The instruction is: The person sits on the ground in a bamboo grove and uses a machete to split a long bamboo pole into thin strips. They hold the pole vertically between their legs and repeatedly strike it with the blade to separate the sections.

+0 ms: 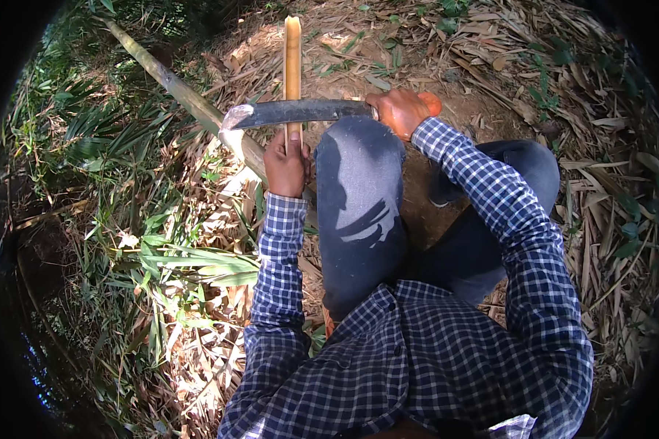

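My left hand [286, 165] is closed round the near end of a split bamboo strip [293, 58], whose hollow, yellowish inner side faces up and which points away from me. Across the strip, just beyond my left fingers, lies the dark blade of a machete [300, 112]. Its broad tip shines in the sun at the left. My right hand [400, 112] grips the machete's orange handle, the end of which shows past the fist. Whether the blade's edge touches or bites into the bamboo I cannot tell.
A long bamboo pole [170, 82] slants across the ground from the upper left to near my left hand. My bent knee [360, 157] is close below the blade. Dry leaves [608, 183] litter the soil, and green plants [102, 132] grow at the left.
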Demonstrator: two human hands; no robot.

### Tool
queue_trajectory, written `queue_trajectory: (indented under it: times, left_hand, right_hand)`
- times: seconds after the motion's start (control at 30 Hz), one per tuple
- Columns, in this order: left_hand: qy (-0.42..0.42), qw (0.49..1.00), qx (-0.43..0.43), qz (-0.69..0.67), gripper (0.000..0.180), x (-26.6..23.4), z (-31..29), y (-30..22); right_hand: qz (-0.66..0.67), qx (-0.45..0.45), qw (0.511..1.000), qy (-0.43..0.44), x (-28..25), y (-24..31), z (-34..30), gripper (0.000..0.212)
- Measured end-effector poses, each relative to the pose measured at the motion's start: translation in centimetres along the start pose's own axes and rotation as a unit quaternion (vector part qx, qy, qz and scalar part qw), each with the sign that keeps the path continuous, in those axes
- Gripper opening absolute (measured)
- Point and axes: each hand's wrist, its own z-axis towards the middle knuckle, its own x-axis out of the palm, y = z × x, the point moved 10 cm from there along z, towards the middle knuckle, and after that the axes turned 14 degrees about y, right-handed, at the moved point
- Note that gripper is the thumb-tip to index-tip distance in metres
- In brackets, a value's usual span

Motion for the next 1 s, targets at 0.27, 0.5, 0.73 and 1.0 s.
queue_trajectory:
  times: [0.27, 0.5, 0.73, 1.0]
  left_hand:
    - [-0.005, 0.997, -0.064, -0.032, 0.025, 0.8, -11.1, 2.8]
    - [-0.006, 0.995, -0.092, -0.035, 0.026, 0.0, -18.5, 5.1]
    - [-0.014, 0.998, -0.004, 0.061, 0.024, -0.3, -4.8, -3.0]
    - [0.065, 0.992, 0.111, -0.006, 0.019, 6.6, -1.8, -10.2]
  right_hand:
    - [0.016, 0.001, 0.999, -0.038, 0.9, -1.6, 0.0, 0.047]
    - [0.025, 0.032, 0.998, -0.046, 0.1, -1.6, -0.3, 0.046]
    - [0.008, 0.047, 0.994, -0.095, -6.0, -0.1, -0.9, 0.03]
    - [-0.051, 0.05, 0.967, -0.244, -14.7, 0.8, -5.7, 0.022]
